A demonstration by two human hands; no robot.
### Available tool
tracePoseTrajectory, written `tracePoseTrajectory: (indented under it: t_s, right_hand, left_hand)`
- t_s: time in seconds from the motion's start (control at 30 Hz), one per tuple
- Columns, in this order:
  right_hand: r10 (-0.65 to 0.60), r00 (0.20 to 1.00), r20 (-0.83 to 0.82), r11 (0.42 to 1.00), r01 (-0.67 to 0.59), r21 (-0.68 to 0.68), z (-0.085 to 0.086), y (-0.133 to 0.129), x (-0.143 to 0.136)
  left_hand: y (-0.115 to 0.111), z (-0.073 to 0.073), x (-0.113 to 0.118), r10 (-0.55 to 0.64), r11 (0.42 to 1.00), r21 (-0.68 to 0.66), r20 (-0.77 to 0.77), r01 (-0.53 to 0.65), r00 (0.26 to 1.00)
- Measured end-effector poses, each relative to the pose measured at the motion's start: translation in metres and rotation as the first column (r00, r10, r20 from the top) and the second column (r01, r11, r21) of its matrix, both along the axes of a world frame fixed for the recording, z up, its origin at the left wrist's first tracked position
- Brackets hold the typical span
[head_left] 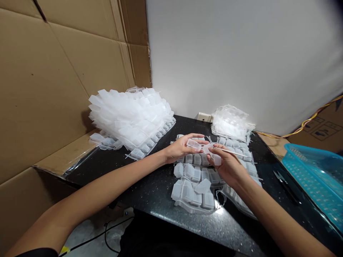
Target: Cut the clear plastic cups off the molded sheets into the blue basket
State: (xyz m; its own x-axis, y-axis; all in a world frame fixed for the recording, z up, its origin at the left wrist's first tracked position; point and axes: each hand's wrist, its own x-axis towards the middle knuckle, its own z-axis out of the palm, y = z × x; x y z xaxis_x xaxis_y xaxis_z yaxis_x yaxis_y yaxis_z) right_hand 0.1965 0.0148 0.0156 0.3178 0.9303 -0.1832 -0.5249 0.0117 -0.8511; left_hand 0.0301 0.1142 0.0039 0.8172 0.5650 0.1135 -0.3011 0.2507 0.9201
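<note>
Over the middle of the dark speckled table, my left hand [180,148] holds a small translucent plastic piece [194,144] between thumb and fingers. My right hand [226,162], close beside it, is closed around a thin pale stick-like tool [235,152], with more translucent pieces [216,159] at its fingertips. Below both hands lie rows of frosted plastic pieces joined in sheets [189,191]. One loose piece [203,186] rests on top of the nearest sheet. The fingertips partly hide what they grip.
A tall stack of frosted sheets [131,117] stands at the back left. Clear plastic scraps [230,121] are heaped by the wall socket [204,117]. Dark-handled snips [287,187] lie on the table [150,192], right of the sheets. Blue baskets [313,178] are at the right edge.
</note>
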Motion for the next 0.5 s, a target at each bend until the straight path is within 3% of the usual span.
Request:
tracePoseTrajectory:
  t_s: [0.23, 0.5]
  right_hand:
    - [-0.108, 0.994, -0.004, 0.993, 0.108, -0.04, 0.001, 0.005, 0.008]
    - [-0.015, 0.999, 0.039, 0.999, 0.013, 0.033, 0.0, 0.001, -0.001]
  left_hand:
    - [0.0, 0.0, 0.004, 0.048, 0.976, -0.217, 0.081, -0.029, 0.996]
    - [-0.009, 0.0, 0.011, 0.215, 0.936, -0.31, 0.128, -0.167, 0.968]
